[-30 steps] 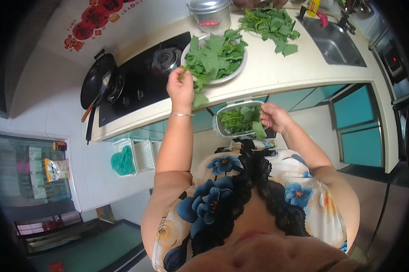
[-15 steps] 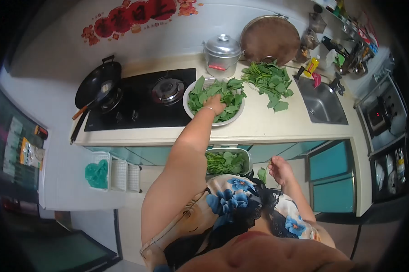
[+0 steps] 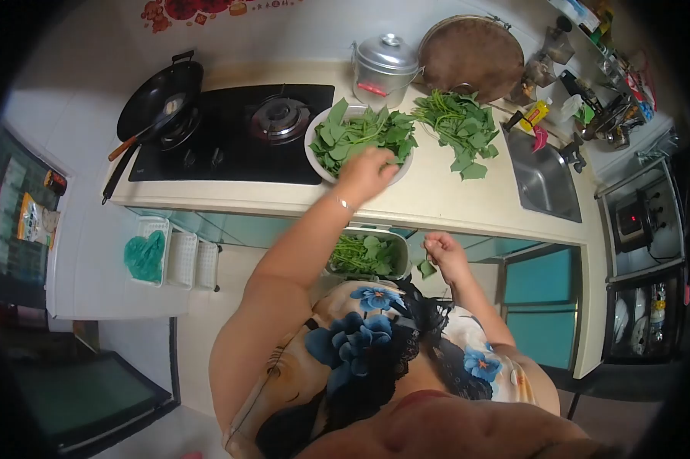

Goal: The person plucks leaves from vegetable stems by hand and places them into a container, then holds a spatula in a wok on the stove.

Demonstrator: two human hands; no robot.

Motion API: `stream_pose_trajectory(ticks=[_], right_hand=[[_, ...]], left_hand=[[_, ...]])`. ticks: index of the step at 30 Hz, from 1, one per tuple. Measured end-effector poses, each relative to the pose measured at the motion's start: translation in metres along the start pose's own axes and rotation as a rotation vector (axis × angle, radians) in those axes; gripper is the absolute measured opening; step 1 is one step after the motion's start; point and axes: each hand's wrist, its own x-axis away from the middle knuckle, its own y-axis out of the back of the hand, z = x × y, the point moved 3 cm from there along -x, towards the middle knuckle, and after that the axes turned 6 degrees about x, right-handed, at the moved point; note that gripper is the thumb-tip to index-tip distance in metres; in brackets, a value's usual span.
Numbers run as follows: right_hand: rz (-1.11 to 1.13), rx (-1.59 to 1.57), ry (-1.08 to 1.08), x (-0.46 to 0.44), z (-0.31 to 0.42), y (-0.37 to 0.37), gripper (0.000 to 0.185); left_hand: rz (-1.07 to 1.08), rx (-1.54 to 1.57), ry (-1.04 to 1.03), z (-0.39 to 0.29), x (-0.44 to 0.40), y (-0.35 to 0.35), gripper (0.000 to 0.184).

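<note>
Left hand [image 3: 366, 174] at leafy greens [image 3: 354, 136] in bowl [image 3: 311, 151]; fingers curled, hold not discernible. Right hand [image 3: 439, 246]: grip pinched closed, apparently on a leaf [image 3: 426, 269], beside bin [image 3: 405, 256]. Bowl near surface [image 3: 444, 197] edge, presumably for reach.

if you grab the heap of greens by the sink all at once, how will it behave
The greens will probably flop, since their broad leaves look thin and spread over the counter. They should feel fairly light for their bulk, being just leaves and slim stems. Some may drop off or snag, as the stems look loosely tangled.
</note>
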Motion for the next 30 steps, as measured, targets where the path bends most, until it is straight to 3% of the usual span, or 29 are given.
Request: stream_pose_trajectory(ticks=[3, 5, 7, 9, 12, 18, 30], right_hand=[[0.112, 0.042, 0.057, -0.007, 0.003, -0.025, 0.014], [0.170, 0.091, 0.192, -0.010, 0.006, -0.041, 0.015], [0.172, 0.183, 0.209, -0.017, -0.002, -0.049, 0.013], [0.102, 0.448, 0.382, -0.023, -0.005, -0.057, 0.009], [0.083, 0.495, 0.380, -0.015, 0.000, -0.070, 0.011], [0.115, 0.453, 0.452, -0.004, -0.007, -0.095, 0.011], [-0.024, 0.770, 0.549, 0.010, 0.014, -0.100, 0.011]], left_hand=[[0.191, 0.470, 0.020, 0.002, 0.060, -0.036, 0.023], [0.219, 0.595, 0.035, 0.004, 0.090, -0.054, 0.023], [0.254, 0.617, 0.130, 0.010, 0.107, -0.060, 0.023], [0.281, 0.634, 0.219, 0.014, 0.119, -0.056, 0.023], [0.207, 0.340, 0.152, 0.012, 0.128, -0.030, 0.024], [0.157, 0.291, 0.063, 0.020, 0.153, -0.028, 0.019], [0.167, 0.496, 0.358, 0.033, 0.161, -0.030, 0.016]])
